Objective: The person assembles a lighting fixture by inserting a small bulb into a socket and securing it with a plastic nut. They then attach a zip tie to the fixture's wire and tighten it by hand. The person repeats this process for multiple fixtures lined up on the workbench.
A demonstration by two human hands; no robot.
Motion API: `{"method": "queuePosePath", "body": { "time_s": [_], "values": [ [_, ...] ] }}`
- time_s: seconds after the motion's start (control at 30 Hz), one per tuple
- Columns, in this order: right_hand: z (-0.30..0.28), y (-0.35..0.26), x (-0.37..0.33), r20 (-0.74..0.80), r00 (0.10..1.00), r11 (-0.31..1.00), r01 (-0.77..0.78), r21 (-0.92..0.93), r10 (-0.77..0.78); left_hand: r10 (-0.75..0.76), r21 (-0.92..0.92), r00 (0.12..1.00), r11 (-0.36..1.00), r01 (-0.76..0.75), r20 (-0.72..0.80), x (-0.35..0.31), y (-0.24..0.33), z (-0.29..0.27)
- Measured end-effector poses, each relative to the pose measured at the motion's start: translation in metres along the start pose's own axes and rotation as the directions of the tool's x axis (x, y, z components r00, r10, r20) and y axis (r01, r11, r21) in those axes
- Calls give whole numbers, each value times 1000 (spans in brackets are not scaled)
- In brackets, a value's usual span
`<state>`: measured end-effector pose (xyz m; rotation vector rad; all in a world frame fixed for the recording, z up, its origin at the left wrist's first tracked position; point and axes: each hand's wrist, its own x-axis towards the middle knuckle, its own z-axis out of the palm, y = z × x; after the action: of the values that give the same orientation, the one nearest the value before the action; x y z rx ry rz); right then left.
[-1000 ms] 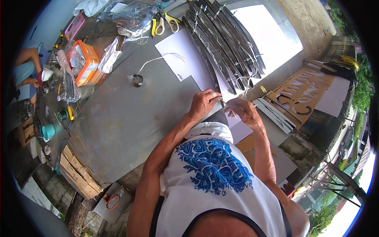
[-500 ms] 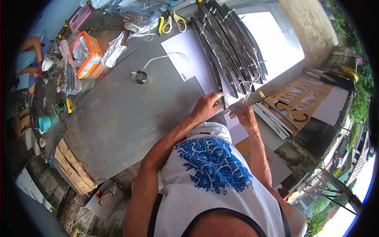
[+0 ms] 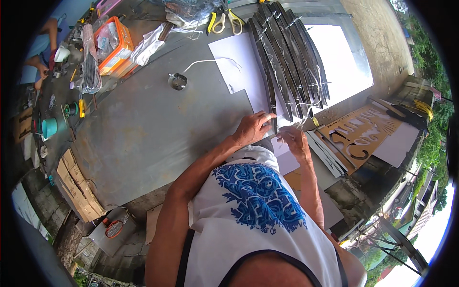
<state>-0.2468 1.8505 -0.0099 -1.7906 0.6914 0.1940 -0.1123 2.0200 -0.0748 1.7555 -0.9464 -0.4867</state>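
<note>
- Upper left: orange tub [image 3: 125,43], then round metal piece [image 3: 178,82] on grey table [image 3: 138,129]; neither blocks me.
- Centre: my left hand [image 3: 252,128] pinches lower end of leftmost dark strip [image 3: 271,95]; could slip if I pinch too loosely.
- Just right: my right hand [image 3: 294,140], fingers bunched, can't tell if gripping. White wire [image 3: 302,117] loops in the way; tugging might snag neighbouring strips [image 3: 292,52].
- Far right: brown cut-out panel [image 3: 361,136], apart.

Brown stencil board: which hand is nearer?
Right. The right hand is left of the brown stencil board, across the white strips; the left hand is farther left.
</note>
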Motion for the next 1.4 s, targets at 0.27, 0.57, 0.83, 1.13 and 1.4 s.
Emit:
{"method": "queuePosePath", "body": {
  "time_s": [0.27,0.57,0.83,1.13,1.4],
  "values": [
    [-2,-1,4,55,998,996,-31,85,26,123,63,992,990,-123,2,4,-1,12],
    [3,-10,2,-32,992,968,-108,228,118,91,104,991,991,-81,-95,5,4,13],
    [0,-11,2,3,996,983,-84,165,85,144,177,988,975,-131,-61,8,6,15],
    [2,-26,5,-69,991,988,-124,-90,117,237,190,971,955,-229,-23,12,5,12],
    [9,-10,16,-216,952,897,108,-429,-218,220,141,976,966,-217,-5,17,8,10]
  ]
}}
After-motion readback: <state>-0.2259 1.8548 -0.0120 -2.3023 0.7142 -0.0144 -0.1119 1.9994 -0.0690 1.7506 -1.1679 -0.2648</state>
